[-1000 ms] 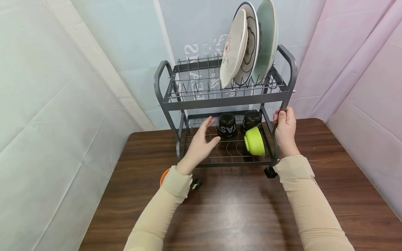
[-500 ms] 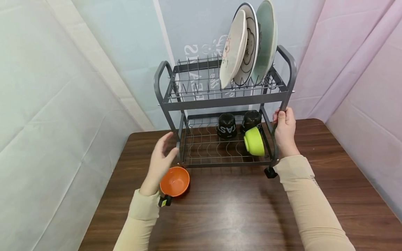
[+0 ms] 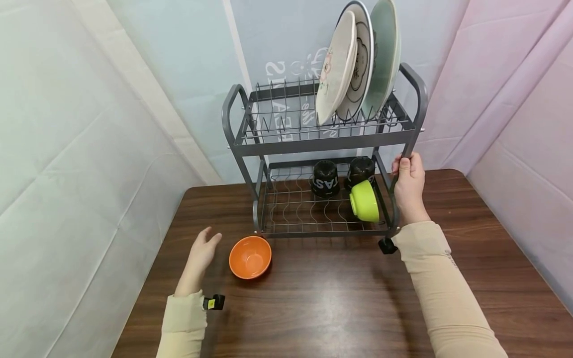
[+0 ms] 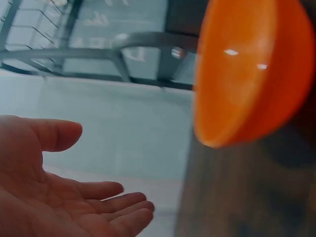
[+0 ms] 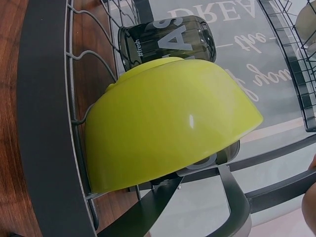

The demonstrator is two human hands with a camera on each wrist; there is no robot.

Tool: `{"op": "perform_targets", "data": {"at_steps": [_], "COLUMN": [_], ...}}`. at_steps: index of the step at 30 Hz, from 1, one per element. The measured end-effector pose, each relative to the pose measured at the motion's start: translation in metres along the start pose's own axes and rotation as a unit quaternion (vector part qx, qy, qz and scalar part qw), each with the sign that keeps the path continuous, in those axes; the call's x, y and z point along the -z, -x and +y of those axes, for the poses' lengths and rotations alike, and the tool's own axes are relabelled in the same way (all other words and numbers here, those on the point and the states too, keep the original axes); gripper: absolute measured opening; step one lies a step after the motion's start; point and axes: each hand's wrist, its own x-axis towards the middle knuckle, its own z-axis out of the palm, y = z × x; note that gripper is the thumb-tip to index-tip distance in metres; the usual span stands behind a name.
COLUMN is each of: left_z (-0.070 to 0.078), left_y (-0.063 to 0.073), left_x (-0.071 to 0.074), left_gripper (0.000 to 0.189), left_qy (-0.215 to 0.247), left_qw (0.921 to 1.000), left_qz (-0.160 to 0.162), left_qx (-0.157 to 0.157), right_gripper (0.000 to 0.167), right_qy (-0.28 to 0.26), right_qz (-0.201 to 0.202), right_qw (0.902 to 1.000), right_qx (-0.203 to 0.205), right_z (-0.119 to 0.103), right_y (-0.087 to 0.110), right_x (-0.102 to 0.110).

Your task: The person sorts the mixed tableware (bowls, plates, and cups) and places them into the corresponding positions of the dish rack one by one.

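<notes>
In the head view my left hand [image 3: 197,261] hovers to the left of an orange bowl [image 3: 249,257] that stands upright on the table. Its fingers are extended and hold nothing; the left wrist view shows the palm apart from the bowl. My right hand [image 3: 409,189] grips the right side post of a two-tier grey dish rack [image 3: 322,146]. On the lower tier, a lime-green bowl [image 5: 168,128] leans on its side at the right end. Two dark cups stand upside down behind it, one lettered cup [image 3: 325,179] to the left and another cup [image 3: 360,169] to the right.
Upright on the top tier, towards the right, are a white flowered plate [image 3: 335,74], a dark-rimmed plate [image 3: 360,64] and a pale green plate [image 3: 385,59]. The dark wood table [image 3: 331,303] runs back to fabric walls on its sides and rear.
My left hand has drawn back from the lower tier, down and left past the orange bowl, which is now fully uncovered. The right hand keeps its grip on the post.
</notes>
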Motion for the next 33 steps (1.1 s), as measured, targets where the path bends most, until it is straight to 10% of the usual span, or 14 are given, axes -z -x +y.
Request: {"op": "perform_targets", "data": {"at_steps": [9, 33], "left_z": [-0.031, -0.04], "left_y": [-0.009, 0.006], "left_x": [-0.015, -0.049], "left_gripper": [0.061, 0.036], "left_qy": [-0.016, -0.018], "left_qw": [0.9986, 0.9994], "left_qz": [-0.033, -0.024], "left_qx": [0.038, 0.015], "right_gripper": [0.013, 0.012], "right_qy": [-0.004, -0.01], "right_qz": [-0.002, 0.006], "right_qw": [1.0, 0.9999], "right_qx": [-0.003, -0.012], "right_z": [0.001, 0.0], "right_y": [-0.002, 0.0], "right_x": [0.0, 0.0]}}
